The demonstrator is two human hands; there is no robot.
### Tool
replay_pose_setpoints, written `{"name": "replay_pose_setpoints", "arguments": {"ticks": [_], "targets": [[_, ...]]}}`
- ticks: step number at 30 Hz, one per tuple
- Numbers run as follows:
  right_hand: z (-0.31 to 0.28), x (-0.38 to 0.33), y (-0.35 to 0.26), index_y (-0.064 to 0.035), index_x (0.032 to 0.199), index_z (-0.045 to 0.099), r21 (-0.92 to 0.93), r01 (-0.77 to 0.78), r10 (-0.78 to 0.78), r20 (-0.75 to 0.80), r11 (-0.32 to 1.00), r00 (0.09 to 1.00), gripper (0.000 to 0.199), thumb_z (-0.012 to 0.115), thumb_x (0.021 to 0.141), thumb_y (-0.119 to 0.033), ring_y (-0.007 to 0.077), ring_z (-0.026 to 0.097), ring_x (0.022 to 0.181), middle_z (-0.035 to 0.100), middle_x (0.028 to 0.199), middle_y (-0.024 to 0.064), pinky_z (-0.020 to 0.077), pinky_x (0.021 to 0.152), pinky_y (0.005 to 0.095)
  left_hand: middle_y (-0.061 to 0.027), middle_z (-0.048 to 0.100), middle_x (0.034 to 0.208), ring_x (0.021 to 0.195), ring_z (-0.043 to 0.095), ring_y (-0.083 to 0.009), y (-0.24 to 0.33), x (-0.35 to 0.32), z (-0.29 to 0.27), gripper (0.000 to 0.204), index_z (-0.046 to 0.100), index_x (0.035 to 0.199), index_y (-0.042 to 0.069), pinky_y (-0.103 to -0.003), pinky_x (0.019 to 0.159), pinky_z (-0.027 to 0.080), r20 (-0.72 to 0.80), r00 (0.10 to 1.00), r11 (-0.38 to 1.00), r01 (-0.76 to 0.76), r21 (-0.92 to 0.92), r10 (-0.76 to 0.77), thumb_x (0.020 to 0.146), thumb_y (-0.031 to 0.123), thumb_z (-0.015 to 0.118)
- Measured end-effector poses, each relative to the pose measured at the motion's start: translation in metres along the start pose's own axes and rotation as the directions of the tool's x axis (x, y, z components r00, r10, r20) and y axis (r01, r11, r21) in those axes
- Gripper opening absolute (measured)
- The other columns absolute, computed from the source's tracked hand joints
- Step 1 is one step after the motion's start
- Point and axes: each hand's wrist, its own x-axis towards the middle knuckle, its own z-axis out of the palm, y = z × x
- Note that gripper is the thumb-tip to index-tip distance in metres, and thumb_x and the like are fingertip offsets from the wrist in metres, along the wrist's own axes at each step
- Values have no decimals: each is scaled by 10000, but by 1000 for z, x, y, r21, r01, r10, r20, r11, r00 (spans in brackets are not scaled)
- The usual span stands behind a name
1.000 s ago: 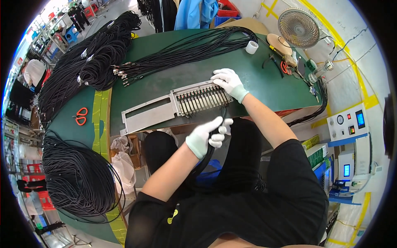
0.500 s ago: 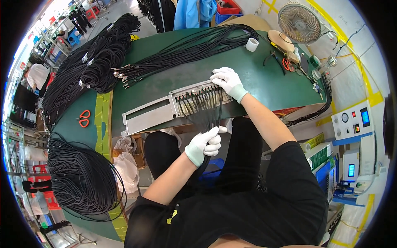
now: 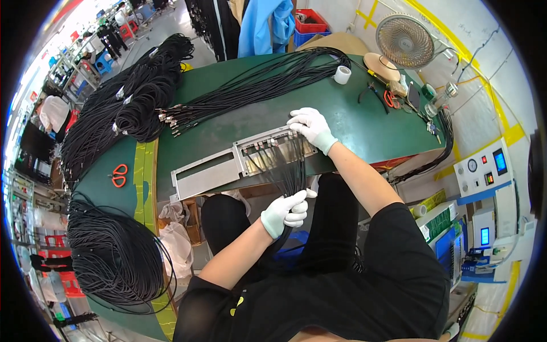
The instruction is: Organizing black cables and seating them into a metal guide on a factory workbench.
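A flat metal fixture (image 3: 208,175) lies aslant along the near edge of the green table. Black cables (image 3: 293,178) fan from its slotted right half down into my left hand (image 3: 285,214). That gloved hand is closed round the bunch, just off the table edge. Small metal cable ends sit along the slots; motion blurs part of the fan. My right hand (image 3: 310,127), also white-gloved, is at the fixture's far right edge. Its fingertips are bent together over the ends of the cables, and what they pinch is hidden.
Long black cables (image 3: 256,77) with metal ends stretch across the table behind. Coiled cable piles (image 3: 117,251) cover the left side near orange-handled scissors (image 3: 119,175). A tape roll (image 3: 342,74), pliers (image 3: 376,97) and fan (image 3: 405,41) stand far right.
The whole view has shifted, so the scene sits lower. Both hands keep nearly the same places at the fixture. The cable fan between them has moved and is blurred.
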Motion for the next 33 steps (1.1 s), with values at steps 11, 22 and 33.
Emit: {"name": "replay_pose_setpoints", "arguments": {"ticks": [11, 22, 33], "targets": [[-1, -2, 11, -177, 910, 781, -6, 14, -14, 15, 1000, 1000, 200, 711, 805, -332, 291, 585, 1125, 711, 1113, 73, 448, 997, 391, 68, 319, 611, 424, 254, -24, -10, 1, 13, 266, 543, 1206, 73, -190, 380, 218, -194, 981, 994, 7, 108, 14, 1072, 271, 425], [-11, -14, -3, -120, 1187, 666, 413, -240, 261, 6, 879, 965, 377, 728, 845, -265, 244, 530, 1218, 631, 1283, 94, 394, 1064, 377, 62, 382, 587, 417, 318, -30, -13, -73, 88, 367, 559, 1239, -49, -202, 396, 248, 176, 983, 949, -101, 299, 49, 1016, 242, 552], [-18, -117, -228, -14, 1276, 555, 439, -845, -195, 897, 305, 395, 482, 714, 850, -172, 126, 640, 801, 661, 915, 58, 532, 743, 291, 25, 334, 576, 334, 265, -46, 136, -130, 83, 355, 518, 1173, 25, -215, 296, 265, 216, 384, 398, -917, -27, 898, 1085, 322, 344]]}}
